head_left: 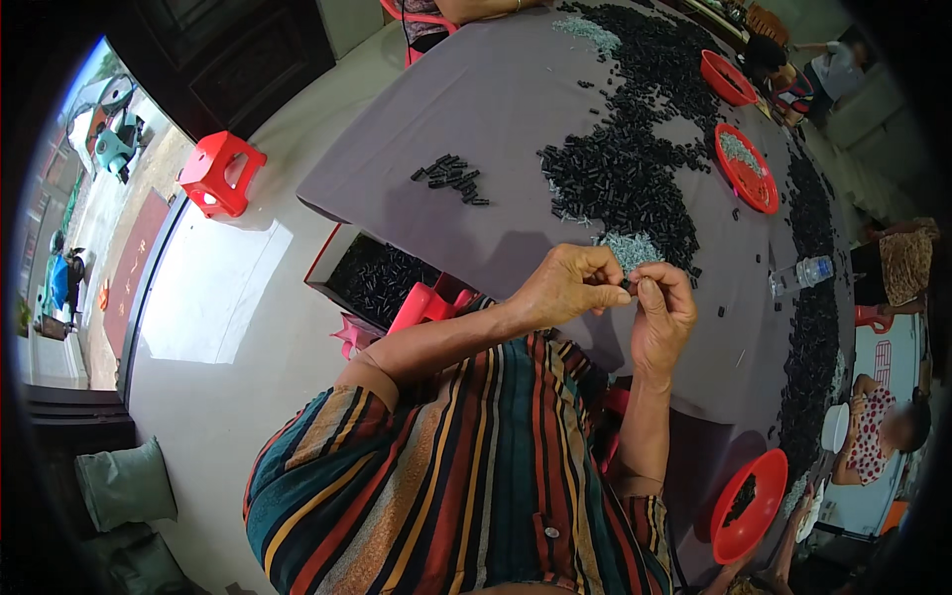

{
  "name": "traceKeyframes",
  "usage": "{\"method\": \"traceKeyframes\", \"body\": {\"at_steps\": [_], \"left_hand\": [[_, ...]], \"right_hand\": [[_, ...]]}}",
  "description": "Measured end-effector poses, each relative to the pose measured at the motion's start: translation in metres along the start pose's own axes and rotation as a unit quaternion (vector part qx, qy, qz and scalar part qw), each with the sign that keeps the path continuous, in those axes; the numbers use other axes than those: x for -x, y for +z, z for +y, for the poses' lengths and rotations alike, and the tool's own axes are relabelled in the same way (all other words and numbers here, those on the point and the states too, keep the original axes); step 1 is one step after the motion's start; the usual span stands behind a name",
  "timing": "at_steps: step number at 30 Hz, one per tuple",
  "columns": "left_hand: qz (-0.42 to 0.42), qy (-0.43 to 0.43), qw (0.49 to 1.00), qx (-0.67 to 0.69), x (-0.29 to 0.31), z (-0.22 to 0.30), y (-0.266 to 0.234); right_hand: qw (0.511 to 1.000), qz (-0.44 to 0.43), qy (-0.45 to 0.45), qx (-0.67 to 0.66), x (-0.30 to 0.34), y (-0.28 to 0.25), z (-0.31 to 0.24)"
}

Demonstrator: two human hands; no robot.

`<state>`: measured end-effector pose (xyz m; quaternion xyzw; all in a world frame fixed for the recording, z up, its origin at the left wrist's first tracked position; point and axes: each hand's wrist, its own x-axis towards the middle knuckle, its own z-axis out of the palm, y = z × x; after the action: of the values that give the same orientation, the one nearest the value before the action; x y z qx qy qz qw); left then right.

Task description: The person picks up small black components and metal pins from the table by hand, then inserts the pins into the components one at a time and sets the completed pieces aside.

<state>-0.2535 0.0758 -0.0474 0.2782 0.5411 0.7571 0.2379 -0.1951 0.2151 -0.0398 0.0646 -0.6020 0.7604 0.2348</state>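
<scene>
Grey worktop (pixel 496 119) fills the upper frame, strewn with black tubes (pixel 635 159); left hand (pixel 567 286) and right hand (pixel 659 312) pinch a small dark piece (pixel 629 286), axis unclear.

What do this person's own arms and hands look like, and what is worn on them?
Both hands are bare: no gloves, rings or wristbands show on the left hand or the right hand. The forearms are bare too. The short sleeves end near the elbows and belong to a striped shirt with bands of teal, orange, red, dark and tan.
</scene>
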Motion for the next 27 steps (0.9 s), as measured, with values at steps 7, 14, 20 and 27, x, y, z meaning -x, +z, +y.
{"method": "traceKeyframes", "body": {"at_steps": [7, 14, 20, 27], "left_hand": [[0.018, 0.01, 0.996, -0.092, 0.002, 0.002, -0.001], [0.018, 0.001, 1.0, 0.007, 0.003, 0.005, 0.005], [0.01, -0.006, 0.997, -0.075, 0.003, 0.003, 0.0], [0.012, -0.014, 0.998, -0.06, 0.004, 0.01, 0.001]], "right_hand": [[0.988, -0.066, -0.057, 0.131, -0.001, 0.001, -0.005], [0.972, -0.061, -0.088, 0.211, 0.001, -0.002, -0.011], [0.978, -0.082, -0.065, 0.183, 0.002, -0.001, -0.013], [0.98, -0.081, -0.06, 0.171, 0.0, -0.003, -0.01]]}}
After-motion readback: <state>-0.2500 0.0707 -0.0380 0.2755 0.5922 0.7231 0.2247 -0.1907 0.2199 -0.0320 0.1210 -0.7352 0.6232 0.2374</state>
